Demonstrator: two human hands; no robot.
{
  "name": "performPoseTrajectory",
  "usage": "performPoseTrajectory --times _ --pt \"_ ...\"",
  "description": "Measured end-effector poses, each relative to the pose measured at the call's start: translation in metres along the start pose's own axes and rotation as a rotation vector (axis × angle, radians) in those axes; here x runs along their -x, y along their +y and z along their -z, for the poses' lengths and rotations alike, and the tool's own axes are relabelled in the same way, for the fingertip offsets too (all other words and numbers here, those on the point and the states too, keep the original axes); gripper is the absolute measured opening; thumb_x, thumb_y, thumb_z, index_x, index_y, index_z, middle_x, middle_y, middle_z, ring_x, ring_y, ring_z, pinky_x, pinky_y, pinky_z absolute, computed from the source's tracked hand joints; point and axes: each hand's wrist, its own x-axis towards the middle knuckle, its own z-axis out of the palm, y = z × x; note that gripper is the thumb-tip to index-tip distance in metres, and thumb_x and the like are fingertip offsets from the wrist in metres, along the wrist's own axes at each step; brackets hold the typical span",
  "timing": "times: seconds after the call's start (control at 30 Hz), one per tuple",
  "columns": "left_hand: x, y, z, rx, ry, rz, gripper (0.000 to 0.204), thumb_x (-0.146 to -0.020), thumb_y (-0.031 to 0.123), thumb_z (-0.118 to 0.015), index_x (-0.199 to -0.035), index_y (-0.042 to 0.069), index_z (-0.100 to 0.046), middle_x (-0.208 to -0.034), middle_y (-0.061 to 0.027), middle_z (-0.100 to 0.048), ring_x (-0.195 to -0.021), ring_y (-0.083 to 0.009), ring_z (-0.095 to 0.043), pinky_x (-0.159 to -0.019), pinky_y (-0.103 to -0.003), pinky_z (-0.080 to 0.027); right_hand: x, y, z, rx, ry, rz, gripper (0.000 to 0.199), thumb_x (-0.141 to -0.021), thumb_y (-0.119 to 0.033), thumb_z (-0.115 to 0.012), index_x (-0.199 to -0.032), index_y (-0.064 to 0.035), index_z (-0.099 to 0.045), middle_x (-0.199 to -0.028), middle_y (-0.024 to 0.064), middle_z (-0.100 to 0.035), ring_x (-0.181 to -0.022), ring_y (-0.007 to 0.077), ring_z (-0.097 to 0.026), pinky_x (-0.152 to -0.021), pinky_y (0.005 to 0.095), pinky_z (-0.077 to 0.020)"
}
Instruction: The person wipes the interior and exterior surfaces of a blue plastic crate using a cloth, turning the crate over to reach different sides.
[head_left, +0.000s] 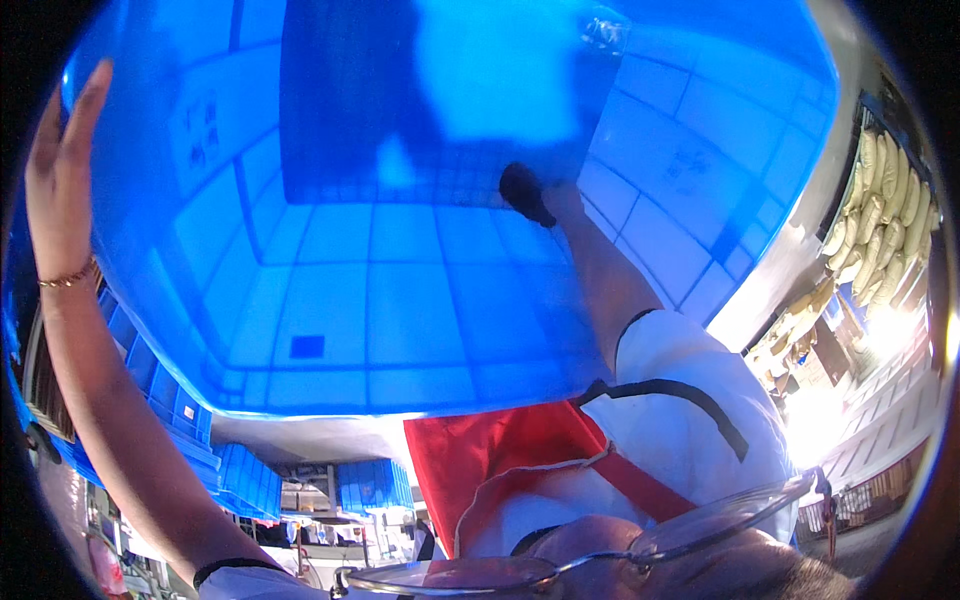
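A large translucent blue plastic crate fills most of the view, raised close above the camera with its ribbed bottom facing me. My left hand lies flat against the crate's left side, fingers straight; a thin gold bracelet circles the wrist. My right hand shows only as a dark shape through the blue plastic, pressed on the crate's far side, with the forearm running down to a white sleeve. The crate is held between both hands.
A white shirt with a black strap and a red apron sit below the crate, with glasses at the bottom edge. Stacked blue crates stand at lower left. A rack of pale dough loaves is at the right, beside a metal surface.
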Motion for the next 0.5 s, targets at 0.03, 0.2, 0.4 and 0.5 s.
performPoseTrajectory --times 0.03,0.2,0.4,0.5 --pt "-0.002 -0.003 0.006 -0.071 -0.006 -0.121 0.045 -0.091 0.036 -0.052 -0.123 0.004 -0.051 -0.114 -0.0152 -0.057 -0.106 -0.0203 -0.054 -0.09 -0.033 -0.042 -0.008 0.0 -0.01 -0.075 0.055 -0.025 0.071 -0.078 -0.041 -0.053 -0.129 0.0025 -0.031 -0.105 0.0316 -0.057 -0.102 0.0424 -0.056 -0.088 0.0445 -0.0442" --pt "0.107 0.093 -0.041 0.047 0.137 0.226 0.054 -0.092 0.036 -0.05 -0.133 0.003 -0.038 -0.126 -0.0175 -0.049 -0.111 -0.0246 -0.052 -0.093 -0.033 -0.041 -0.005 0.043 -0.037 -0.007 0.325 0.208 0.076 -0.079 -0.052 -0.054 -0.127 0.0025 -0.033 -0.108 0.0322 -0.054 -0.102 0.0415 -0.056 -0.086 0.0479 -0.0443" --pt "0.199 0.09 -0.033 -0.026 0.125 0.795 0.054 -0.091 0.04 -0.052 -0.126 0.001 -0.041 -0.106 -0.0193 -0.059 -0.094 -0.0259 -0.058 -0.08 -0.033 -0.047 0.086 -0.109 -0.052 0.341 0.24 0.685 0.067 -0.076 -0.058 -0.059 -0.103 0.0027 -0.055 -0.094 0.0234 -0.06 -0.09 0.0382 -0.058 -0.079 0.044 -0.0467" --pt "0.176 0.083 -0.032 0.051 0.093 0.724 0.052 -0.092 0.039 -0.05 -0.125 0.0 -0.041 -0.104 -0.02 -0.059 -0.092 -0.0274 -0.058 -0.08 -0.033 -0.046 0.066 -0.128 -0.043 0.689 0.398 0.919 0.066 -0.071 -0.064 -0.056 -0.088 -0.0006 -0.063 -0.104 0.0179 -0.058 -0.102 0.0304 -0.052 -0.088 0.0406 -0.0371"
